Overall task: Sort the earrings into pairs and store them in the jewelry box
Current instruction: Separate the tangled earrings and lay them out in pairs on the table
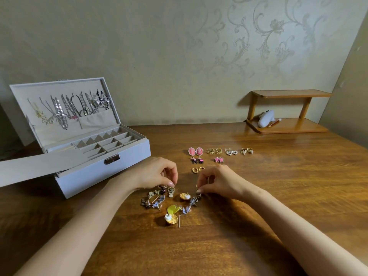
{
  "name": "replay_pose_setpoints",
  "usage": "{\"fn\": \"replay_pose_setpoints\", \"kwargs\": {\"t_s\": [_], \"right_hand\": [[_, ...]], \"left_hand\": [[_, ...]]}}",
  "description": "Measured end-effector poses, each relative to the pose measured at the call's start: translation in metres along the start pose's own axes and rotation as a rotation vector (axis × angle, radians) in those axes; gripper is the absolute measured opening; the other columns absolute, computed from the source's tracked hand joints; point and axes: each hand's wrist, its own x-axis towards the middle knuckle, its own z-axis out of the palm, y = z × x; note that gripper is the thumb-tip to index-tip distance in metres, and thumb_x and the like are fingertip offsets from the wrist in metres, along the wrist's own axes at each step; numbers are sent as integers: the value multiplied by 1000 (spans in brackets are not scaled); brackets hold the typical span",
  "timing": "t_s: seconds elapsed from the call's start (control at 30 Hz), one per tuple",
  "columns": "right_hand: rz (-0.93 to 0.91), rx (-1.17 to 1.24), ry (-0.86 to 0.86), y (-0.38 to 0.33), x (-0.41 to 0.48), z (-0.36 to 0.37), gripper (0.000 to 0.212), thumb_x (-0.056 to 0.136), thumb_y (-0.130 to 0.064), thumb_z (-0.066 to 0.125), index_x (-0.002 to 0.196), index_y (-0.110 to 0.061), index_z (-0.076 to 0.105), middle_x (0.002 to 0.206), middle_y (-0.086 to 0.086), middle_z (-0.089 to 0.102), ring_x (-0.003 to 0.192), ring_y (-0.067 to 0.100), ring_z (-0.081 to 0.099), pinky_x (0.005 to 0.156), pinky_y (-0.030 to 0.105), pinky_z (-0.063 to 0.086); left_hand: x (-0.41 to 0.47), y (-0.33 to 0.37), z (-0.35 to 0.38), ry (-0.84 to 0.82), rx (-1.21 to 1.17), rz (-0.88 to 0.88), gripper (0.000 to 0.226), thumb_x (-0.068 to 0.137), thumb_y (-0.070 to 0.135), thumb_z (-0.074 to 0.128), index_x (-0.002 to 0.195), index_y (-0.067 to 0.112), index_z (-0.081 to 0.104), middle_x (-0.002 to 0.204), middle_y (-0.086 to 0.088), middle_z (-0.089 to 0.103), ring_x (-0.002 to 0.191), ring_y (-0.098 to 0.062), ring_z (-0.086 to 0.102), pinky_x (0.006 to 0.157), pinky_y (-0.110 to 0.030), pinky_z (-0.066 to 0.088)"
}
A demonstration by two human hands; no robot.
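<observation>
1. Gold, silver and yellow mix: unsorted earrings (169, 204) heaped on wooden table (258, 196), between both hands.
2. Right hand (217, 181) pinching silver dangle earring (196, 197) by its hook, at the heap's right edge.
3. Left hand (157, 173) curled, fingertips down on the heap's far left; cannot tell if anything is held.
4. Sorted pairs (219, 154) in rows just beyond the hands; jewelry box (103, 176) open at left, tray compartments looking bare.
5. Likely matching step: lift straight up to free snagged hooks, check shape against similar silver pieces in the heap, lay mates touching, apart from neighbouring pairs.
</observation>
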Motion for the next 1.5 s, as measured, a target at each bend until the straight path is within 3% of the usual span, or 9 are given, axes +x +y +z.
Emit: {"fn": "replay_pose_setpoints", "kwargs": {"t_s": [0.2,0.33,0.53,0.7,1.0,1.13,1.27,1.37,1.5], "right_hand": [[52,147,133,-1,-1,-4,6,79,-17,70,78,-15,64,91,0,62,74,7,54,62,14,42],[143,341,199,-3,-1,-6,5,77,-8,65,80,-5,62,80,10,67,68,12,56,62,27,45],[377,537,158,-2,-2,-20,12,80,1,58,71,-7,57,68,10,65,55,11,58,49,19,44],[562,305,20,9,-3,-34,7,79,-6,61,72,-7,59,73,10,64,56,12,55,46,17,42],[619,78,141,16,6,-29,11,77,-15,64,70,-8,61,64,3,53,56,11,46,49,22,38],[579,90,182,19,3,-31,7,79,-14,66,74,-9,66,71,5,62,58,11,52,48,20,43],[503,158,214,23,-8,-39,7,75,-11,75,78,-10,68,83,12,70,73,19,66,62,29,56],[480,95,143,21,-10,-34,15,68,-14,82,76,-12,69,83,9,72,72,15,66,63,24,56],[465,15,220,26,-2,-28,15,63,-15,85,67,-16,71,79,6,72,75,15,68,73,30,58]], "left_hand": [[7,-6,4,291,77,-97,6,83,23,67,85,25,61,92,10,59,74,-1,47,65,-21,36],[18,-6,12,208,162,-152,19,84,35,65,100,27,61,100,10,53,91,-7,45,76,-25,39],[24,-1,13,96,128,-164,9,82,36,66,85,29,61,107,7,59,92,-9,51,82,-33,50],[29,17,23,82,125,-88,10,84,36,64,90,27,63,101,11,57,84,-6,48,67,-24,40],[57,57,46,183,211,68,15,92,27,55,103,22,64,113,0,62,110,-20,51,92,-35,39],[64,63,48,223,216,84,17,93,23,52,104,20,65,113,-4,62,112,-24,50,93,-36,39],[65,57,45,255,183,82,17,89,33,59,103,23,65,113,0,59,113,-20,48,96,-37,38],[65,55,46,233,236,83,20,84,37,64,101,26,64,113,1,58,114,-19,45,97,-37,34],[72,59,49,246,270,92,19,85,34,64,101,24,65,115,1,60,118,-21,44,98,-38,33]]}}
